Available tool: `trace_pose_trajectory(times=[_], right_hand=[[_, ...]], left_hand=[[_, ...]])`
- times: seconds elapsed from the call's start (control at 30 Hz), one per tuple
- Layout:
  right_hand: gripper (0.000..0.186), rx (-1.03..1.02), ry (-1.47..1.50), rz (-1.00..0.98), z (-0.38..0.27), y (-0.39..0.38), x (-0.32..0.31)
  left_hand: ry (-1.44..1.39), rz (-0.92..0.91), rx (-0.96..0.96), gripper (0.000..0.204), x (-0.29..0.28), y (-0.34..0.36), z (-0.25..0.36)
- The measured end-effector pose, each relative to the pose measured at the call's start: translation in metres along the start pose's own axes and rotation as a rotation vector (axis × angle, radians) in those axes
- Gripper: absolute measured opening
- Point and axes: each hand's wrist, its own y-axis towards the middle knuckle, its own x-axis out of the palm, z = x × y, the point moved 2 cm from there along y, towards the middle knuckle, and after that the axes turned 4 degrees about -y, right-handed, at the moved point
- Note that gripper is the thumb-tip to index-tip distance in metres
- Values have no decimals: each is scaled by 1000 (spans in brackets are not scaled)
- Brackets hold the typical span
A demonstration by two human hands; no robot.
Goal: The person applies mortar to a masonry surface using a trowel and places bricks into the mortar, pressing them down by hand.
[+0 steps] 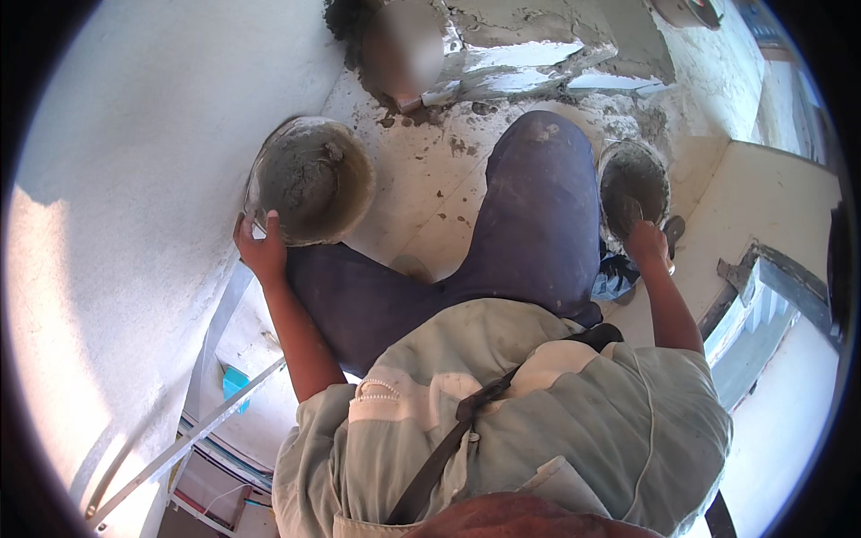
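On the left a wide round bucket (359, 211) with grey mortar (309, 170) in it is tilted against the white wall. My left hand (261, 251) is closed on its near rim, thumb and fingers on either side of the edge. On the right, beyond my raised knee, stands a smaller bucket (662, 184) with grey mortar inside. At its near edge my right hand (647, 245) is closed round the handle of a trowel (635, 210). The trowel's blade reaches down into that bucket and is partly hidden by mortar and shadow.
Ahead are mortar-smeared white block steps (529, 56), with mortar crumbs on the pale floor (430, 193). Another container (689, 11) stands at the far right. A long metal straightedge (193, 435) leans at the lower left. A framed opening (762, 300) lies right.
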Motion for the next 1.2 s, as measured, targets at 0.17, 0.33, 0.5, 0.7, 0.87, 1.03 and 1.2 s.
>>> trace_pose_trajectory(times=[0.17,0.33,0.5,0.7,0.87,1.03,1.2], right_hand=[[31,4,194,-94,2,3,-34],[31,91,796,-161,41,-1,33],[28,-17,1039,70,49,-47,-8],[23,-318,947,123,13,-80,-147],[19,-459,1032,-210,-129,-110,-224],[26,-505,1226,-561,-287,-49,-203],[26,-299,1497,-602,-354,34,-179]], left_hand=[[-49,33,-223,86,5,6,16],[-187,-11,-424,94,8,8,13],[-374,-95,-478,93,7,10,3],[-380,-112,-475,83,4,9,-2],[-462,-137,-462,75,9,16,-11],[-545,-136,-469,73,4,15,-9],[-555,-131,-443,75,17,17,-17]])
